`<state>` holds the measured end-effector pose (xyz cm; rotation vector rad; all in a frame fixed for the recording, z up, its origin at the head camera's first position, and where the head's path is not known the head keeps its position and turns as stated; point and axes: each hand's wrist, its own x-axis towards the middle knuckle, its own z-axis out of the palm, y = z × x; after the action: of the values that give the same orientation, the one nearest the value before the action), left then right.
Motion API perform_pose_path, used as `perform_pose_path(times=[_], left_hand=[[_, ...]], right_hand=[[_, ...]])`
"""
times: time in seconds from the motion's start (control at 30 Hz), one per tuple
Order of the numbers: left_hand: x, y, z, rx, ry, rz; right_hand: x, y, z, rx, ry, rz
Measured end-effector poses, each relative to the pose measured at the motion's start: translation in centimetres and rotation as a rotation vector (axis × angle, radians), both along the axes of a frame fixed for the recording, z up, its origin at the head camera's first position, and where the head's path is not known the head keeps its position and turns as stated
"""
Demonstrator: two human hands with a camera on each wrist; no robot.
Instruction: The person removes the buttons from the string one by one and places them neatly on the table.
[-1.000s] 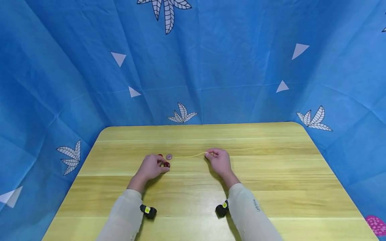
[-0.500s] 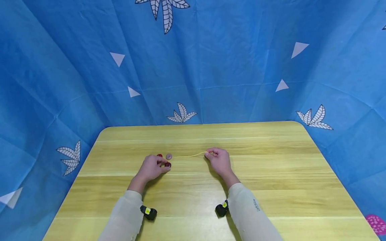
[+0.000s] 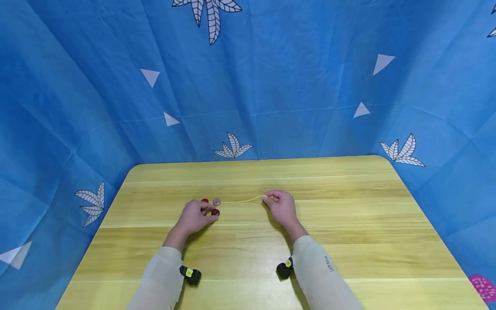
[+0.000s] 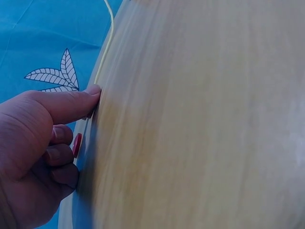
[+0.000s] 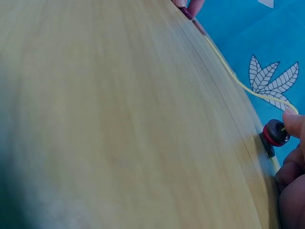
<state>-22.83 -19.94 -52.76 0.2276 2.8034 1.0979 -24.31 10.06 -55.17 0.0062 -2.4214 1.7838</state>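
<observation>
While two pale sleeves (image 3: 153,280) are lying over the bench (image 3: 348,232), the left hand (image 3: 193,215) is pinching a dark red button (image 3: 215,212) between thumb and forefinger, low at the wood. This small, rounded piece could be skidding away if the grip is squeezing unevenly. Further right, the right hand (image 3: 282,207) is pinching a yellow cord (image 3: 244,201), its grip closed; a stack of black and red buttons (image 5: 276,132) is sitting below the fingertips, apparently threaded, though the right wrist view is too cramped to confirm it. Because the cord is limp and held well back from its tip, it could be buckling at a buttonhole instead of passing through. Its long axis is running sideways across the bench, bowing gently, the free tip pointing left and ending just beside a pale pink button (image 3: 216,201). A bright red button (image 3: 205,200) is lying left of that one. Farthest off, a leaf-printed blue curtain (image 3: 294,86) is hanging.
</observation>
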Motion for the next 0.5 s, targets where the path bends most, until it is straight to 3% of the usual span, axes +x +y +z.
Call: perform_pose_path(times=[0.27,0.5], left_hand=[[0.1,0.0,0.2,-0.008,-0.018,0.019],[-0.3,1.4,2.4,0.093,0.009,-0.001]], right_hand=[[0.0,0.1,-0.1,-0.005,0.002,0.000],[-0.1,0.1,-0.1,0.003,0.011,0.004]])
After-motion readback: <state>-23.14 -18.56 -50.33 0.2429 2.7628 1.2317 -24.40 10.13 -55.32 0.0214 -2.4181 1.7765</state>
